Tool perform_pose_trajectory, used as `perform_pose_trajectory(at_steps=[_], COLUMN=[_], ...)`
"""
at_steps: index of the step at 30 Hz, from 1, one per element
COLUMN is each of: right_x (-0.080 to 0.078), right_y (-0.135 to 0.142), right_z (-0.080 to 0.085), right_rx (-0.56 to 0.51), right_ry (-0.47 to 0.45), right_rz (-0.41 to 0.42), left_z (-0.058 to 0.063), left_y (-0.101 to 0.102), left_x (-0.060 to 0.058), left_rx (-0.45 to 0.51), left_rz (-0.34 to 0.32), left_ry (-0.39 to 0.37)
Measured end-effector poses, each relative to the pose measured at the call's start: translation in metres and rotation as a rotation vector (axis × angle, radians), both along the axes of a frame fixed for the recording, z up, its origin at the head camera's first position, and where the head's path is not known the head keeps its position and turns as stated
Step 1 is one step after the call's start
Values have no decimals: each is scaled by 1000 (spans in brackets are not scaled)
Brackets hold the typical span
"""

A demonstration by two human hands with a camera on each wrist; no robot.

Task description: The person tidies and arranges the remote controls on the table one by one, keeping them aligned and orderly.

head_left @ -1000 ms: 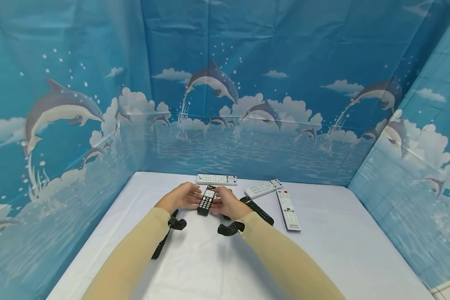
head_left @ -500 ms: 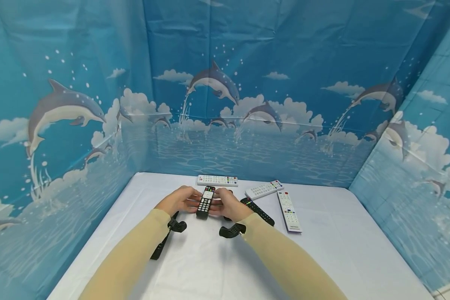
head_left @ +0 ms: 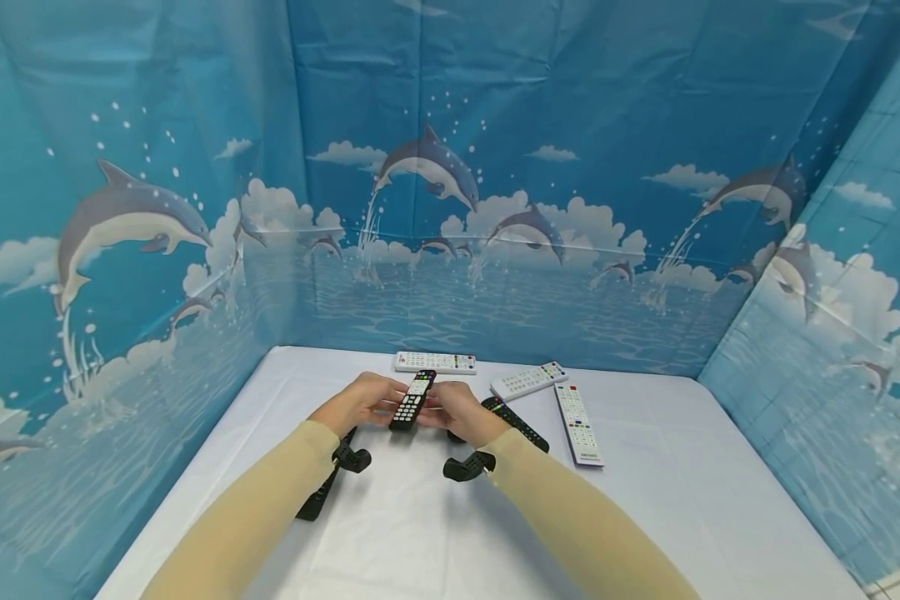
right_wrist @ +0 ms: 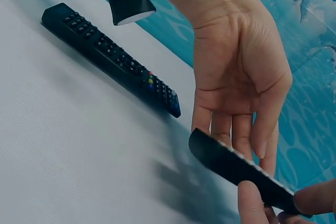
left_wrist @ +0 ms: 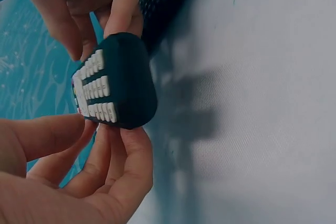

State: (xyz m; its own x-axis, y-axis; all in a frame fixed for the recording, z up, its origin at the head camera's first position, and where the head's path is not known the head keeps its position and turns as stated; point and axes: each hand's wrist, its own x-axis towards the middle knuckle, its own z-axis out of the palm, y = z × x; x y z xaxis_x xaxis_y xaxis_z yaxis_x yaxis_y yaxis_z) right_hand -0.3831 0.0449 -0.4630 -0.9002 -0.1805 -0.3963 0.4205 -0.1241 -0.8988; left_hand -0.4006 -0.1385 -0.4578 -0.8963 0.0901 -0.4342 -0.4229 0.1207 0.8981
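Observation:
Between both hands is a black remote control (head_left: 412,402) with white keys, its far end angled slightly right in the head view. My left hand (head_left: 362,400) holds its left side, the thumb (left_wrist: 58,134) at the key-side edge and the fingers curled beneath. My right hand (head_left: 459,410) pinches it from the other side; in the right wrist view its fingertips (right_wrist: 252,203) are against the casing. A shadow falls on the cloth, apart from the remote. Beneath my left wrist lies another black remote (right_wrist: 110,56). A black remote (left_wrist: 161,9) also lies beyond my right hand.
On the white-clothed table (head_left: 690,492) lie a white remote (head_left: 435,362) along the back, two more white remotes (head_left: 528,380) to the right, and a black remote (head_left: 521,427) by my right wrist. A blue dolphin curtain (head_left: 450,292) hangs behind and along the sides.
The held remote came slightly nearer, then turned so its far end points more to the right. The hands stayed around it, and the other remotes have kept their places.

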Motion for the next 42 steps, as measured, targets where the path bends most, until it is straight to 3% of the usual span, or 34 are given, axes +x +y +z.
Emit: perform_pose_trajectory(at_steps=[5,22,31,42], right_x=[1,5,17,33], right_y=[-1,-10,-17,-31], right_z=[1,5,12,6], right_rx=[25,2,34,45], right_ry=[45,71,105,87], right_rz=[18,-1,52,124], left_z=[3,13,23,19], left_y=[1,-10,-23,-37], left_x=[6,21,31,52], left_rx=[2,41,-10,-80], left_rz=[13,122,72,28], left_ry=[13,39,34,34])
